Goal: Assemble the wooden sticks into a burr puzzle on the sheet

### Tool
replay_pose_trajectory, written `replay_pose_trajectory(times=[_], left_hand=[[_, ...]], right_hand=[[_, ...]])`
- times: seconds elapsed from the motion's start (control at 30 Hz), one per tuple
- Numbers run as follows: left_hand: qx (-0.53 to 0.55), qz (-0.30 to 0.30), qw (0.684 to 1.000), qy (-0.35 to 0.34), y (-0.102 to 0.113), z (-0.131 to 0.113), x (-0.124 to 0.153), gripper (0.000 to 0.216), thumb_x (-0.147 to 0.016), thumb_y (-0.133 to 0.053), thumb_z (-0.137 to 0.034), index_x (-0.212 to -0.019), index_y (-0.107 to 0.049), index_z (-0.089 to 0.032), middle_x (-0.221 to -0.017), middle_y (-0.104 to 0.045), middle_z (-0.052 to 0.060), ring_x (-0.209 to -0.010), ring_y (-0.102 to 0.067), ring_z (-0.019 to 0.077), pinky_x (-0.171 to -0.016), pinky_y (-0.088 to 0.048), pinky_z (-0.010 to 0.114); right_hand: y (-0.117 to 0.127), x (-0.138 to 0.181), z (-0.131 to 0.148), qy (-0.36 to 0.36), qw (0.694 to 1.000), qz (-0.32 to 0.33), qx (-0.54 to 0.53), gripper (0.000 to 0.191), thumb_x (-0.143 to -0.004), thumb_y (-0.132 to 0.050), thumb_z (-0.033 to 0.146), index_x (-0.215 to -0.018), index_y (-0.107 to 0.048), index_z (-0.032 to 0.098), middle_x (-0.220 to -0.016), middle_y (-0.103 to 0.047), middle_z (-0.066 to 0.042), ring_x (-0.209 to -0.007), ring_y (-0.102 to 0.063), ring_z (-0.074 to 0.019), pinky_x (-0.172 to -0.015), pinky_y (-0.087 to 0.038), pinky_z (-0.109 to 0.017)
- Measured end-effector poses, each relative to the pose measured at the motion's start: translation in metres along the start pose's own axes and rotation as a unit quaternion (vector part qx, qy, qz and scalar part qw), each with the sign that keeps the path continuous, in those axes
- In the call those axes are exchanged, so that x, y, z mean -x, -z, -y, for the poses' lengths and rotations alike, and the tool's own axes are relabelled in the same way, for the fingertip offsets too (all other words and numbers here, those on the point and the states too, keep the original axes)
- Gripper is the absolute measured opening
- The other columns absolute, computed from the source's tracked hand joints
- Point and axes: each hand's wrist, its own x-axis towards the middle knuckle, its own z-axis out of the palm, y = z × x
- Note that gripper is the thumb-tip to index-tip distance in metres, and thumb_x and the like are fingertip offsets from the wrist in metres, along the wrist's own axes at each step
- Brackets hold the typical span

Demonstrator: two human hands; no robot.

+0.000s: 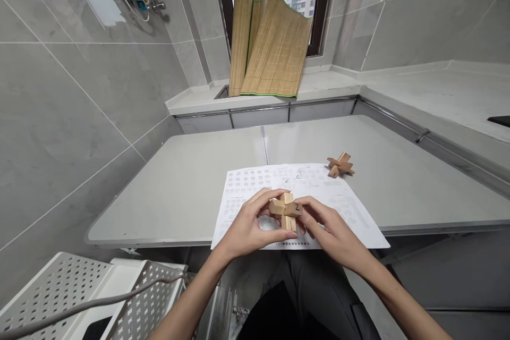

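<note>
Left hand (249,226) and right hand (330,231) pinch a wooden puzzle (286,209) over a printed sheet (350,212); another puzzle (340,165) lies beyond.

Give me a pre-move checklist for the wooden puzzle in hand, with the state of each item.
1. Both hands on the puzzle: ok; left hand and right hand pinch it from either side.
2. Puzzle over the sheet: ok.
3. Number 2 written on a piece readable: ok, faces the camera.
4. Sheet flat on the table: not ok; its near edge hangs over the front edge.
5. Second puzzle out of the way: ok, off the sheet's far right corner.
6. Pieces locked tight: cannot tell.
</note>
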Motion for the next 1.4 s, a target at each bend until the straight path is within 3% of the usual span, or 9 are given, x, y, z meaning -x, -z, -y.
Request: replay_pose_trajectory(times=[0.2,0.37,0.47,0.6,0.77,0.87,1.0,1.17,1.4], left_hand=[[-0.017,0.037,0.998,-0.053,0.003,0.000,0.000,0.069,-0.081,-0.091,-0.032,-0.143,-0.061,-0.027,-0.134,-0.066,0.011,-0.118,-0.066,0.0270,-0.098,-0.056,0.038],[-0.045,0.066,0.993,-0.085,0.001,-0.004,0.002,0.070,-0.089,-0.082,-0.030,-0.153,-0.053,-0.030,-0.140,-0.064,0.011,-0.129,-0.061,0.0309,-0.114,-0.048,0.048],[-0.055,0.051,0.996,-0.056,-0.002,0.005,0.001,0.079,-0.093,-0.078,-0.032,-0.162,-0.041,-0.034,-0.149,-0.060,0.011,-0.131,-0.061,0.0304,-0.116,-0.047,0.050],[-0.077,-0.025,0.997,0.007,0.006,0.037,0.001,0.100,-0.088,-0.085,-0.041,-0.168,-0.025,-0.037,-0.162,-0.047,0.012,-0.136,-0.058,0.0314,-0.118,-0.047,0.051],[-0.236,-0.143,0.955,0.108,0.043,0.090,0.011,0.065,-0.101,-0.064,-0.048,-0.157,-0.041,-0.026,-0.159,-0.047,0.015,-0.147,-0.048,0.0352,-0.122,-0.041,0.055],[-0.296,-0.175,0.929,0.134,0.066,0.114,0.019,0.056,-0.102,-0.060,-0.049,-0.150,-0.047,-0.023,-0.153,-0.052,0.015,-0.147,-0.045,0.0359,-0.124,-0.038,0.056],[-0.337,-0.176,0.911,0.158,0.085,0.135,0.024,0.058,-0.102,-0.057,-0.053,-0.147,-0.049,-0.018,-0.151,-0.055,0.018,-0.145,-0.047,0.0372,-0.120,-0.042,0.055],[-0.378,-0.169,0.897,0.155,0.092,0.149,0.016,0.059,-0.103,-0.052,-0.057,-0.147,-0.051,-0.017,-0.152,-0.057,0.018,-0.145,-0.049,0.0367,-0.121,-0.040,0.054],[-0.403,-0.152,0.890,0.152,0.098,0.161,-0.006,0.058,-0.106,-0.043,-0.056,-0.144,-0.055,-0.013,-0.156,-0.057,0.019,-0.148,-0.047,0.0359,-0.125,-0.035,0.054]], right_hand=[[0.006,0.001,0.005,-0.048,0.989,0.084,-0.110,0.041,-0.111,-0.042,0.060,-0.098,-0.058,0.024,-0.077,-0.055,0.003,-0.068,-0.049,-0.0158,-0.072,-0.043,-0.031],[0.009,0.001,0.013,-0.077,0.984,0.095,-0.130,0.044,-0.106,-0.051,0.065,-0.093,-0.056,0.024,-0.074,-0.050,0.004,-0.064,-0.046,-0.0143,-0.070,-0.043,-0.030],[0.013,-0.001,0.009,-0.084,0.991,0.050,-0.087,0.045,-0.105,-0.051,0.067,-0.096,-0.058,0.024,-0.073,-0.053,0.004,-0.063,-0.049,-0.0155,-0.068,-0.044,-0.030],[0.037,-0.002,-0.016,-0.078,0.990,-0.095,0.066,0.048,-0.100,-0.054,0.070,-0.099,-0.066,0.024,-0.067,-0.061,0.001,-0.063,-0.056,-0.0188,-0.066,-0.045,-0.031],[0.092,-0.001,-0.064,-0.120,0.924,-0.276,0.234,0.051,-0.091,-0.056,0.073,-0.090,-0.069,0.024,-0.077,-0.076,-0.006,-0.065,-0.066,-0.0239,-0.066,-0.046,-0.034],[0.117,0.001,-0.091,-0.155,0.888,-0.338,0.272,0.052,-0.084,-0.057,0.075,-0.086,-0.068,0.024,-0.080,-0.079,-0.009,-0.072,-0.071,-0.0287,-0.070,-0.047,-0.037],[0.129,0.003,-0.112,-0.156,0.884,-0.349,0.269,0.057,-0.081,-0.056,0.079,-0.084,-0.067,0.024,-0.080,-0.079,-0.012,-0.073,-0.072,-0.0311,-0.071,-0.048,-0.039],[0.131,0.001,-0.120,-0.160,0.884,-0.354,0.261,0.054,-0.083,-0.060,0.077,-0.083,-0.068,0.023,-0.077,-0.079,-0.013,-0.073,-0.071,-0.0319,-0.070,-0.047,-0.038],[0.142,0.000,-0.127,-0.163,0.889,-0.330,0.271,0.062,-0.095,-0.047,0.078,-0.077,-0.069,0.023,-0.060,-0.071,-0.006,-0.059,-0.066,-0.0251,-0.066,-0.046,-0.035]])
